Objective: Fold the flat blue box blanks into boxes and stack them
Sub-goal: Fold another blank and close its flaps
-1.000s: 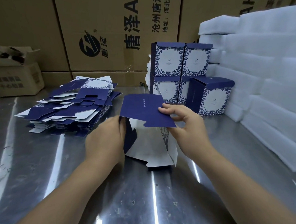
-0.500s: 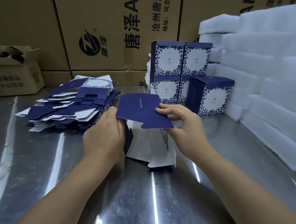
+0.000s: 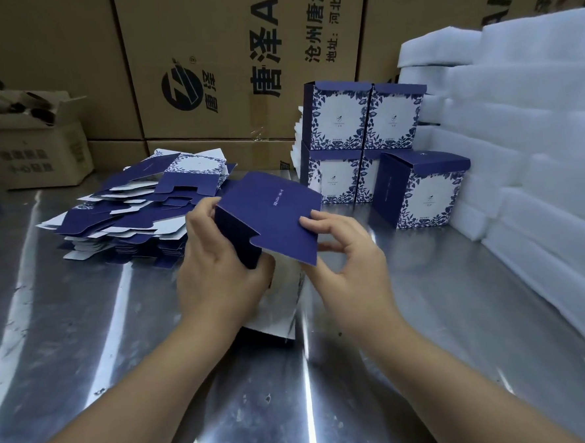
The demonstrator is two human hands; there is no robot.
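Observation:
A partly folded blue box blank [image 3: 274,219] hangs just above the steel table [image 3: 86,336] in the middle of the view. My left hand [image 3: 218,270] grips its dark left side, thumb on top. My right hand [image 3: 348,265] pinches the right edge of its raised blue panel. The blank's white inner side shows below, between my hands. A loose pile of flat blue blanks [image 3: 139,210] lies at the left. Folded blue-and-white boxes [image 3: 361,141] stand stacked two high at the back, with one more folded box [image 3: 422,189] in front of them on the right.
Large brown cartons [image 3: 226,61] form a wall along the table's far edge. A small open carton [image 3: 29,148] sits at the back left. Stacked white foam sheets [image 3: 527,159] fill the right side, reaching toward the near edge.
Both hands have lifted and turned the blank, so its blue panel now tilts up more and its dark left side has folded down under my left thumb.

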